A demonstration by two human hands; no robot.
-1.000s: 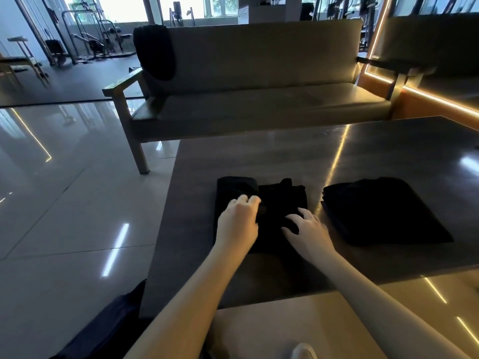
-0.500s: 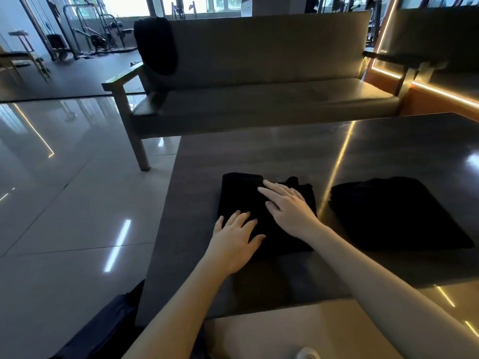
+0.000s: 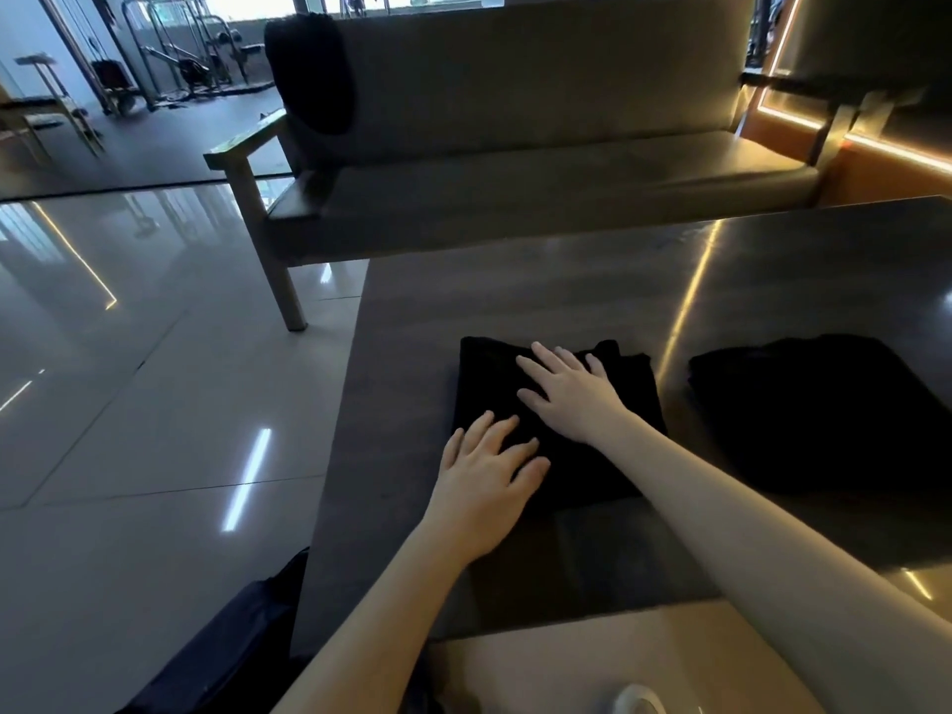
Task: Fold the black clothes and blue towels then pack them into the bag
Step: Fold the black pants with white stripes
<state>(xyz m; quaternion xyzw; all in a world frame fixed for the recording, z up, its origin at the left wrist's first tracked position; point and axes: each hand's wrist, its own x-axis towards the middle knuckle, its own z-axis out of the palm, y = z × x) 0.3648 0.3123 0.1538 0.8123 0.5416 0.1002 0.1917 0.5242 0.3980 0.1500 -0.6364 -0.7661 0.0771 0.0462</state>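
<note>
A folded black garment [image 3: 633,399] lies on the dark table [image 3: 541,280] in front of me. My left hand [image 3: 489,487] rests flat on its near left part, fingers spread. Flat on the garment's middle lies my right hand [image 3: 572,399], fingers apart and pointing up-left. A second folded black pile [image 3: 824,420] sits to the right on the same table, untouched. More black cloth [image 3: 311,74] hangs over the left end of the sofa back. A dark bag-like shape [image 3: 226,646] sits low at the table's near left corner. No blue towel is in view.
A long sofa [image 3: 541,162] with wooden arms stands just behind the table. Glossy tiled floor [image 3: 129,404] spreads to the left, with gym equipment [image 3: 170,59] far back. A white object [image 3: 636,703] peeks in at the bottom edge.
My left hand slid from the garment's middle to its near left edge and flattened. My right hand moved up and left onto the centre of the garment.
</note>
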